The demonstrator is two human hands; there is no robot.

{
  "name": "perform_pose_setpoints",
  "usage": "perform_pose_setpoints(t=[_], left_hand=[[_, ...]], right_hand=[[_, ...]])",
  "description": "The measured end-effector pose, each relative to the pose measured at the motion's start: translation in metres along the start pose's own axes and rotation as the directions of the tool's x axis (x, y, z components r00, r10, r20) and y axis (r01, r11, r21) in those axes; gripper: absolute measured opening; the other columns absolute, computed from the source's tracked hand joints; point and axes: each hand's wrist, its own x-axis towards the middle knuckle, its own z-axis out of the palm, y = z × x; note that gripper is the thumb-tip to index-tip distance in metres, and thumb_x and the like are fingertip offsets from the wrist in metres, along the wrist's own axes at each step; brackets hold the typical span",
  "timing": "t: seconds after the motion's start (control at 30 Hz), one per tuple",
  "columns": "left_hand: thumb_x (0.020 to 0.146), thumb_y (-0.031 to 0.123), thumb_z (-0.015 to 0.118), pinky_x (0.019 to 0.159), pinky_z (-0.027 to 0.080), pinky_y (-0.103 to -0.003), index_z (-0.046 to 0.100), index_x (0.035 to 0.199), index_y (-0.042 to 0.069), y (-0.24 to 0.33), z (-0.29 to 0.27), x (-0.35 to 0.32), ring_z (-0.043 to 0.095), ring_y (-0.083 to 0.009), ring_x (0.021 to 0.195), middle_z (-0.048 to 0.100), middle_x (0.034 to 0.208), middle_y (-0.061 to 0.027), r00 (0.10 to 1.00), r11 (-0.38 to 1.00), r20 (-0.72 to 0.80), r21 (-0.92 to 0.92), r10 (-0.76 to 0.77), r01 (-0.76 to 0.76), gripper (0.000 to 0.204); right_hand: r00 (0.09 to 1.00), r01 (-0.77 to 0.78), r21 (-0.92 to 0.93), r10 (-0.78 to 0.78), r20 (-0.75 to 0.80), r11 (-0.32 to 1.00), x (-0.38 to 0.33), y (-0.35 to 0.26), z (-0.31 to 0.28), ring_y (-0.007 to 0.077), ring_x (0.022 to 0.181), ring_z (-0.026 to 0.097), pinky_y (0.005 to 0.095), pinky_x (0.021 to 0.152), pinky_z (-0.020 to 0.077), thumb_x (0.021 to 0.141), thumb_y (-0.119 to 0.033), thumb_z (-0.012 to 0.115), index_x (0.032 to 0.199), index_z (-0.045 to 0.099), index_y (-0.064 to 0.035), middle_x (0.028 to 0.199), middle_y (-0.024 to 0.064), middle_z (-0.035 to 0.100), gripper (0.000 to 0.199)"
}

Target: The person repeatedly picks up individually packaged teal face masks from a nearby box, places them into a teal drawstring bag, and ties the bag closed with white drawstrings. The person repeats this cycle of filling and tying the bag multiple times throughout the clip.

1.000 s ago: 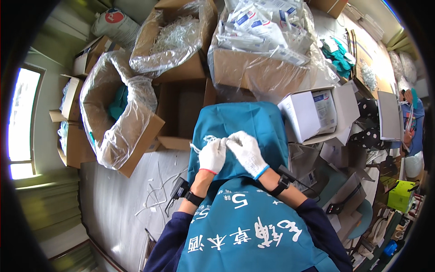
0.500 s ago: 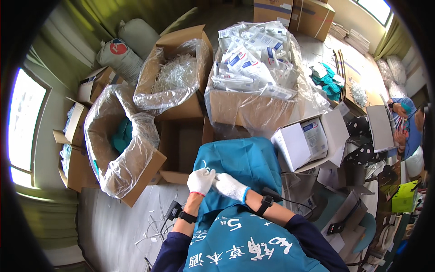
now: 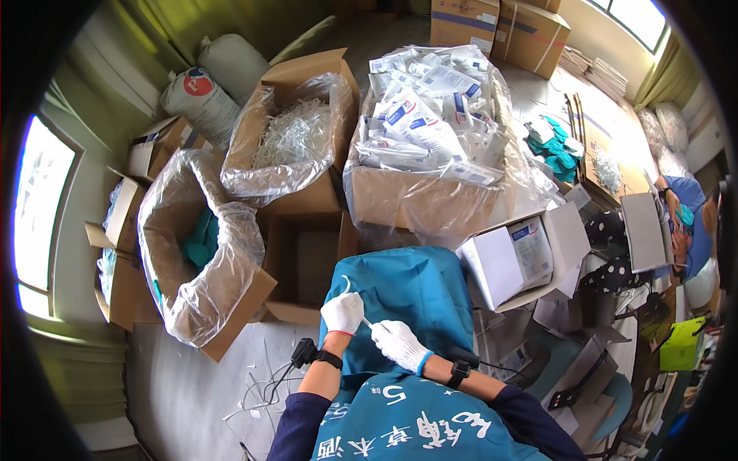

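Both my hands wear white knit gloves, above the teal apron spread over my lap. My left hand is closed on a thin white strip, whose curved end sticks up past the fingers. My right hand sits slightly lower and to the right. Its fingertips pinch a short pale length that runs across to the left hand. Whether this is the same piece, a strip or a thin tube, I cannot tell. Each wrist carries a black strap.
Ahead stands a carton of white packets, beside a lined carton of clear tubing. Teal items lie in a lined carton at left. A white box holds packets at right. Another person's hands work far right.
My hands have drawn apart a little: the right has moved down and to the right. A pale length now shows between them. The view has shifted slightly.
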Motion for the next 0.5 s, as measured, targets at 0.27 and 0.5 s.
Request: perform_pose_setpoints(t=[0.27, 0.5], left_hand=[[0.084, 0.02, 0.064, 0.053, 0.051, -0.041, 0.07, 0.063, 0.012, 0.007, 0.001, 0.002, 0.066, -0.0308, 0.058, 0.066, 0.063, -0.0094, 0.999, 0.999, -0.01, -0.037, 0.038, -0.039, 0.023], [0.084, 0.019, 0.064, 0.056, 0.052, -0.042, 0.069, 0.064, 0.012, 0.006, 0.001, -0.003, 0.066, -0.0311, 0.061, 0.066, 0.065, -0.0095, 0.999, 0.998, 0.042, -0.067, 0.011, -0.008, 0.021]], right_hand=[[0.986, -0.167, 0.258, 0.162, 0.038, 0.952, -0.019, -0.008, -0.008, 0.005, 0.048, 0.042, 0.022, 0.042, 0.0348, 0.103, -0.027, 0.052, 0.082, 0.056, -0.0086, 0.066, -0.003, 0.049, 0.028], [0.978, -0.209, 0.272, 0.2, 0.061, 0.939, -0.029, -0.011, -0.011, 0.0058, 0.045, 0.043, 0.0218, 0.041, 0.0341, 0.101, -0.023, 0.054, 0.081, 0.056, -0.0084, 0.064, -0.0031, 0.049, 0.024]])
